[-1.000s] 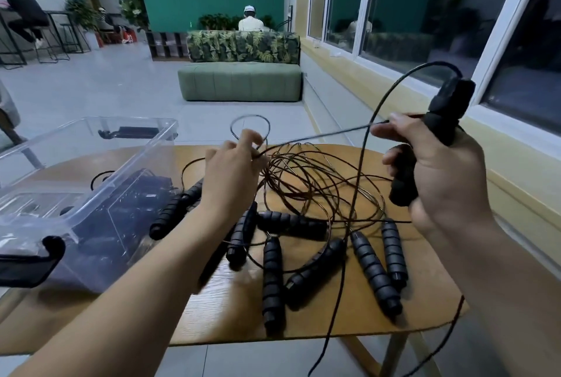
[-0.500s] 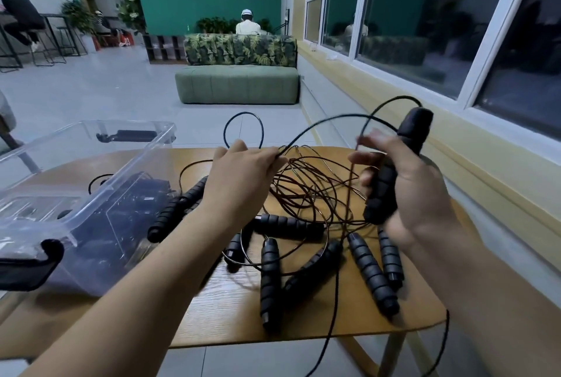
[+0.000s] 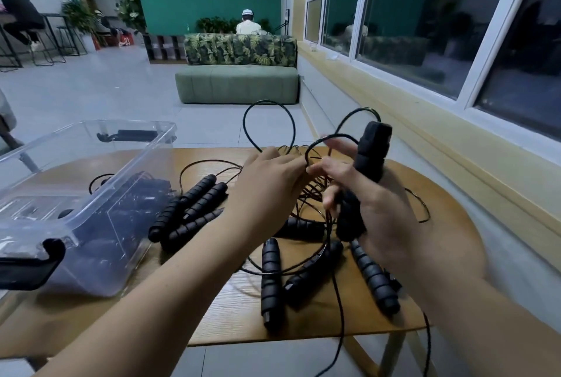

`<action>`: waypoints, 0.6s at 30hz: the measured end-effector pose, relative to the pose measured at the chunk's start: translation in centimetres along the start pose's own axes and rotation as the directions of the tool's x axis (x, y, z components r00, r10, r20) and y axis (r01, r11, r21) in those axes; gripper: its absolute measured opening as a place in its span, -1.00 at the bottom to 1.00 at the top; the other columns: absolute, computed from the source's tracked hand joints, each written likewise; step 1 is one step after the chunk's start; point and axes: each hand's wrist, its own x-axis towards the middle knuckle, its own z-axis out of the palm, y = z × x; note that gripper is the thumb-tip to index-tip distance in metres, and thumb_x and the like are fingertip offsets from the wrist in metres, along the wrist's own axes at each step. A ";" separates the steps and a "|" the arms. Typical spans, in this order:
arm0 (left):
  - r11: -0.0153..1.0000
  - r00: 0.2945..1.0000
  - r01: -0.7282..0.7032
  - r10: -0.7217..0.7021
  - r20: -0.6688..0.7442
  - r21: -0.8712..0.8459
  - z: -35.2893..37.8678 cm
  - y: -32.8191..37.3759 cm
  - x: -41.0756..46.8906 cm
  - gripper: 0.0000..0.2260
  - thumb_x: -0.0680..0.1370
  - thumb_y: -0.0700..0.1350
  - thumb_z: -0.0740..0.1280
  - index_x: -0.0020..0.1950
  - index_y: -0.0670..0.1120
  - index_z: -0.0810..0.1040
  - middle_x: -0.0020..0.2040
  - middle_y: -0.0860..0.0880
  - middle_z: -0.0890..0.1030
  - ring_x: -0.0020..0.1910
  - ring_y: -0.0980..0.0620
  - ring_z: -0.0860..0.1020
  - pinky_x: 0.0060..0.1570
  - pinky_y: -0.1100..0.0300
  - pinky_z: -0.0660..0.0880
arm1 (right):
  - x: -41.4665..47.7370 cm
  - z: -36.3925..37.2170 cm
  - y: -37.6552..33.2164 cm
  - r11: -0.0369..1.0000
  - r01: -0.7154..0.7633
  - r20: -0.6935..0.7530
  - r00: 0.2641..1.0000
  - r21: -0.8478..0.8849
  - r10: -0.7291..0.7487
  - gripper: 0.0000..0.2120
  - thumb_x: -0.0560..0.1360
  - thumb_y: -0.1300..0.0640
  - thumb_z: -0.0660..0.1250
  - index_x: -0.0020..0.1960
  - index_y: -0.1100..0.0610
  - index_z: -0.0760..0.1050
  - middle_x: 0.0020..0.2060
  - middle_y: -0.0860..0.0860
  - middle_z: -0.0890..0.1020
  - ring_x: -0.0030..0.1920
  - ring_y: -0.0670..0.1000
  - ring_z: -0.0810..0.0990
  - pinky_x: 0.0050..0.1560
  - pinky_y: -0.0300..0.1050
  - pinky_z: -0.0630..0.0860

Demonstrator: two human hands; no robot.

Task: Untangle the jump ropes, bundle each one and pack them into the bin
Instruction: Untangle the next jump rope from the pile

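So, head cam question: why is the right hand (image 3: 379, 209) holding those handles (image 3: 368, 161) upright mid-frame instead of leaving them on the table (image 3: 440, 255)?

Reply: Probably to anchor one rope. Its fingers are wrapped round the black foam handles (looks like two together, can't swear to it), with thumb and forefinger reaching for the cord (image 3: 306, 158). The left hand (image 3: 267, 188) sits right against it, fingertips closed on that same cord where a loop (image 3: 267, 103) arcs up above both hands. It reads like winding the rope into a bundle, though that's a guess.

Follow-up: And the rest of the jump ropes?

Reply: Loose handles (image 3: 194, 209) fan out on the wood below and left of the hands, with the thin cords in a tangle (image 3: 312, 194) behind them. The clear bin (image 3: 91, 126) is at the left of the frame with its top open and dark bundles (image 3: 121, 200) inside. It's just beside the left arm, handy for dropping one in.

Follow-up: Room to move?

Reply: There's free air above the table and over the bin mouth. It's tighter at the bottom of the frame. One handle (image 3: 271, 282) lies near the table's front edge and a strand (image 3: 342, 331) hangs off it towards the floor (image 3: 91, 88), so a tug could drag stuff over. At the right of the frame the table ends close to the wall (image 3: 501, 240) under the windows (image 3: 425, 27).
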 end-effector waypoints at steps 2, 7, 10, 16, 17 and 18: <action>0.999 0.998 0.029 -0.027 0.054 -0.037 0.4 0.5 -0.1 -0.56 0.73 0.20 0.04 0.00 -0.01 0.61 -0.18 0.12 0.61 -0.12 -0.04 0.40 -0.14 0.04 0.25 | -0.2 0.2 -0.4 0.996 0.091 -0.009 0.996 0.024 -0.090 -0.49 0.55 0.07 0.46 0.49 -0.05 0.51 -0.06 0.18 0.72 -0.35 0.05 0.56 -0.30 -0.14 0.53; 0.935 0.950 0.290 -0.255 0.182 -0.202 0.1 -0.2 0.1 -0.66 0.75 0.15 0.16 0.10 -0.01 0.64 -0.28 0.13 0.47 -0.02 -0.08 0.46 -0.02 -0.04 0.43 | 0.3 -0.6 -1.4 0.991 0.136 -0.204 0.969 -0.020 -0.137 -0.65 0.64 0.04 0.44 0.40 0.09 0.58 -0.11 0.13 0.74 -0.34 0.04 0.59 -0.30 -0.14 0.53; 0.987 0.984 0.141 -0.131 0.120 -0.079 0.1 0.2 0.0 -0.70 0.74 0.13 0.17 0.06 0.00 0.61 -0.26 0.13 0.52 -0.08 -0.09 0.41 -0.12 0.02 0.26 | 0.5 0.0 0.3 0.997 -0.008 -0.159 0.987 -0.079 -0.004 -0.74 0.63 0.06 0.46 0.29 0.08 0.63 -0.08 0.13 0.78 -0.33 0.05 0.61 -0.24 -0.06 0.49; 0.956 0.997 0.030 -0.007 0.081 -0.290 0.7 0.3 -0.5 -0.73 0.68 -0.02 0.37 0.39 0.08 0.58 0.12 0.12 0.67 -0.07 0.09 0.44 -0.01 -0.01 0.52 | 0.5 -0.5 1.3 0.940 0.055 -0.166 0.979 -0.337 -0.117 -0.94 0.61 0.11 0.50 -0.03 0.08 0.71 -0.21 0.10 0.75 -0.27 0.11 0.69 -0.26 -0.13 0.55; 0.914 0.995 0.089 -0.064 0.076 -0.396 0.5 -0.1 -0.6 -0.69 0.62 -0.04 0.46 0.37 0.08 0.58 0.14 0.13 0.63 -0.06 0.15 0.51 0.01 0.05 0.56 | 0.6 -0.7 1.1 0.935 0.059 -0.172 0.977 -0.349 -0.126 -0.93 0.62 0.12 0.49 -0.02 0.10 0.70 -0.20 0.07 0.76 -0.27 0.11 0.70 -0.29 -0.17 0.55; 0.874 0.990 0.142 -0.125 0.069 -0.465 0.4 -0.6 -0.7 -0.64 0.57 -0.02 0.52 0.35 0.09 0.57 0.16 0.16 0.60 -0.04 0.19 0.56 0.02 0.15 0.58 | 0.8 -0.9 0.8 0.937 0.055 -0.178 0.976 -0.345 -0.123 -0.92 0.63 0.13 0.48 -0.02 0.12 0.69 -0.18 0.05 0.78 -0.27 0.12 0.70 -0.31 -0.19 0.54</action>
